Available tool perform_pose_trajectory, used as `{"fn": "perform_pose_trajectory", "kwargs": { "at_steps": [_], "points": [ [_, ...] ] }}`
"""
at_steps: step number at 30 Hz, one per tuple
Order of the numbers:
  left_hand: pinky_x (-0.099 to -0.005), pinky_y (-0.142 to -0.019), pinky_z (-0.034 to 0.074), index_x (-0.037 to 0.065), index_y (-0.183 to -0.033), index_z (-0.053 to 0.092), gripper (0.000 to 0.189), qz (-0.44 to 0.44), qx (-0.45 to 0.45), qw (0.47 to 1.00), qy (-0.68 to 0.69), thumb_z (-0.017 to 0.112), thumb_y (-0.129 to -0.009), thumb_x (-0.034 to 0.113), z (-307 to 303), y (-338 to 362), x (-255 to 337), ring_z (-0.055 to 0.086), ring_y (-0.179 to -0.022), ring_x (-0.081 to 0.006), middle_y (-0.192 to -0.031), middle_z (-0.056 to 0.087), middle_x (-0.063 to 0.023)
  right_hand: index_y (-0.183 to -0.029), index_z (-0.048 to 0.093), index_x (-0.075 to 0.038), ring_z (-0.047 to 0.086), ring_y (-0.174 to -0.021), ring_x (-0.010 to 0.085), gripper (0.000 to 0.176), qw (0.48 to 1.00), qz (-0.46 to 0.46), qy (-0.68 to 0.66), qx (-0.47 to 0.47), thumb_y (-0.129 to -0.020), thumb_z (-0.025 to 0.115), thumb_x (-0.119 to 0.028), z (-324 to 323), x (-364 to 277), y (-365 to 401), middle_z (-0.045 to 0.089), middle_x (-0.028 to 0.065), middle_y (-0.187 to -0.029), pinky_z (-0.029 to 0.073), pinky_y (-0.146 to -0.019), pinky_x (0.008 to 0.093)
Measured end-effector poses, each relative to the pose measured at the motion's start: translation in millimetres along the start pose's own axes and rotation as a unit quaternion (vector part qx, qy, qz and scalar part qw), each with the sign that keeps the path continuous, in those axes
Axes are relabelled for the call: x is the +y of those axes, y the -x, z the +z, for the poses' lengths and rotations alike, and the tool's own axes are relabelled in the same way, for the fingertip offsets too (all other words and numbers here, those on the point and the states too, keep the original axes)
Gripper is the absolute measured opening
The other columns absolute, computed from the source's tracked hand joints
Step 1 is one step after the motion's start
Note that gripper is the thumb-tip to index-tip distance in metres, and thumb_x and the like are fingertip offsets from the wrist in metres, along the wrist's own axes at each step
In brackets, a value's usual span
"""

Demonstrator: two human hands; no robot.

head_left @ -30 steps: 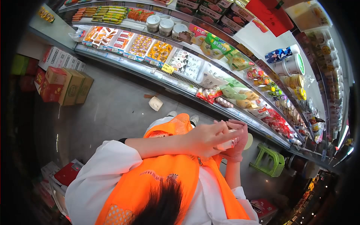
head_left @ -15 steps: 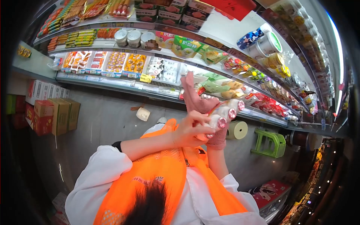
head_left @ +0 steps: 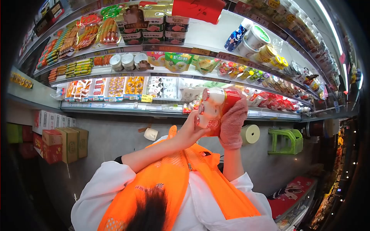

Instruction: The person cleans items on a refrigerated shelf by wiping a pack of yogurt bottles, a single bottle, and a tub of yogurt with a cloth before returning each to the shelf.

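Note:
A shrink-wrapped pack of small white drink bottles [head_left: 211, 109] with red printing is held up in front of the lower shelf. My bare left hand [head_left: 190, 130] grips its left side, fingers closed on the wrap. My right hand [head_left: 234, 121] is covered by a pink fluffy glove or cloth and closes round the pack's right side; most of its fingers are hidden. The pack is tilted, with a red label face at the upper right.
A chilled shelf [head_left: 162, 109] with packaged food runs across the front. On the floor are cardboard boxes [head_left: 68, 144] at left, a whitish container [head_left: 150, 134], a pale yellow roll [head_left: 250, 134] and a green stool [head_left: 286, 141] at right.
The pack has been turned, from bottle ends facing me to its printed side showing. The pink-covered hand has moved from behind the pack to its right side. My view has shifted slightly.

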State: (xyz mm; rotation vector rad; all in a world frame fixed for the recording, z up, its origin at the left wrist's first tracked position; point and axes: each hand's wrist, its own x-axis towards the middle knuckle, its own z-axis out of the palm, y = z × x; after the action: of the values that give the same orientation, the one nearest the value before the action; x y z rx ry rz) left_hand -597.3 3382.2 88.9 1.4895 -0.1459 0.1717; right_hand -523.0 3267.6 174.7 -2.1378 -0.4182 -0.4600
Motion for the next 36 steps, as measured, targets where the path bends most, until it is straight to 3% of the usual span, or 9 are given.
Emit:
{"fn": "perform_pose_trajectory", "kwargs": {
  "at_steps": [3, 5, 10, 16, 19, 22, 29, 32, 36],
  "points": [
    [-0.0292, -0.087, 0.046, 0.003, -0.136, 0.014, 0.065, -0.046, 0.037, 0.996, 0.064, 0.058, -0.087, 0.002, 0, -7, 14, 0.052, -0.109, -0.0156, -0.119, 0.050, -0.0119, -0.122, 0.044, 0.002, 0.051, -0.106, 0.0274, 0.037, 0.925, -0.178, 0.337, 0.013, -0.091, 0.046, -0.019, 11, 13, 14, 0.051, 0.0144, -0.115, 0.038, -0.093, 0.0323],
    [-0.0292, -0.086, 0.046, 0.002, -0.131, 0.020, 0.059, -0.041, 0.093, 0.987, 0.121, 0.060, -0.087, 0.004, -1, -18, 23, 0.052, -0.106, -0.0162, -0.118, 0.048, -0.0134, -0.122, 0.043, 0.002, 0.050, -0.105, 0.0279, 0.041, 0.913, -0.201, 0.356, -0.002, -0.088, 0.049, -0.019, 14, 13, 15, 0.051, 0.0147, -0.114, 0.038, -0.093, 0.0331],
    [-0.0265, -0.076, 0.049, 0.005, -0.130, 0.019, 0.055, 0.059, 0.188, 0.956, 0.220, 0.056, -0.090, 0.005, -6, -34, 44, 0.058, -0.092, -0.0147, -0.113, 0.051, -0.0135, -0.123, 0.040, 0.002, 0.050, -0.104, 0.0290, 0.052, 0.973, -0.140, 0.181, -0.039, -0.080, 0.058, -0.021, 20, -8, 20, 0.050, 0.0156, -0.112, 0.038, -0.092, 0.0351],
    [-0.0242, -0.070, 0.049, 0.005, -0.128, 0.020, 0.053, 0.008, 0.103, 0.967, 0.234, 0.056, -0.089, 0.003, -16, -23, 52, 0.056, -0.082, -0.0117, -0.107, 0.052, -0.0097, -0.124, 0.037, 0.002, 0.050, -0.102, 0.0304, 0.067, 0.983, -0.133, 0.116, -0.056, -0.070, 0.068, -0.022, 17, -24, 26, 0.049, 0.0166, -0.109, 0.038, -0.091, 0.0374],
    [-0.0282, -0.076, 0.048, 0.005, -0.125, 0.025, 0.054, -0.047, 0.076, 0.979, 0.185, 0.061, -0.086, 0.005, -22, -21, 64, 0.056, -0.087, -0.0161, -0.104, 0.051, -0.0100, -0.124, 0.035, 0.002, 0.050, -0.101, 0.0311, 0.074, 0.982, -0.140, 0.102, -0.070, -0.065, 0.073, -0.023, 5, -31, 17, 0.048, 0.0171, -0.108, 0.037, -0.091, 0.0386],
    [-0.0351, -0.080, 0.046, 0.004, -0.123, 0.030, 0.055, 0.079, 0.045, 0.995, -0.038, 0.066, -0.082, 0.010, -23, -17, 46, 0.056, -0.090, -0.0237, -0.104, 0.050, -0.0143, -0.125, 0.033, 0.002, 0.049, -0.100, 0.0317, 0.082, 0.984, -0.132, 0.082, -0.082, -0.060, 0.078, -0.024, -8, -39, 8, 0.048, 0.0176, -0.106, 0.037, -0.090, 0.0398],
    [-0.0375, -0.089, 0.042, -0.001, -0.122, 0.031, 0.059, 0.086, -0.088, 0.984, -0.126, 0.069, -0.080, 0.018, -33, -10, 49, 0.050, -0.107, -0.0392, -0.114, 0.047, -0.0240, -0.119, 0.041, 0.000, 0.050, -0.102, 0.0309, 0.077, 0.990, 0.007, -0.121, -0.079, -0.055, 0.076, -0.026, -32, -48, -15, 0.049, 0.0165, -0.108, 0.036, -0.094, 0.0378],
    [-0.0379, -0.083, 0.046, 0.000, -0.126, 0.034, 0.063, 0.071, -0.109, 0.985, -0.118, 0.070, -0.079, 0.022, -43, -10, 64, 0.056, -0.098, -0.0357, -0.112, 0.051, -0.0208, -0.115, 0.045, -0.001, 0.050, -0.104, 0.0303, 0.073, 0.986, 0.010, -0.110, -0.123, -0.053, 0.074, -0.026, -41, -49, -21, 0.050, 0.0158, -0.109, 0.035, -0.097, 0.0367],
    [-0.0259, -0.070, 0.048, 0.004, -0.134, 0.041, 0.082, -0.069, -0.083, 0.962, -0.250, 0.082, -0.064, 0.019, -83, -11, 106, 0.062, -0.082, -0.0127, -0.094, 0.061, -0.0060, -0.107, 0.054, -0.005, 0.050, -0.106, 0.0286, 0.055, 0.945, -0.174, 0.125, -0.247, -0.058, 0.074, -0.022, -50, -52, -21, 0.053, 0.0148, -0.106, 0.040, -0.091, 0.0379]
  ]
}}
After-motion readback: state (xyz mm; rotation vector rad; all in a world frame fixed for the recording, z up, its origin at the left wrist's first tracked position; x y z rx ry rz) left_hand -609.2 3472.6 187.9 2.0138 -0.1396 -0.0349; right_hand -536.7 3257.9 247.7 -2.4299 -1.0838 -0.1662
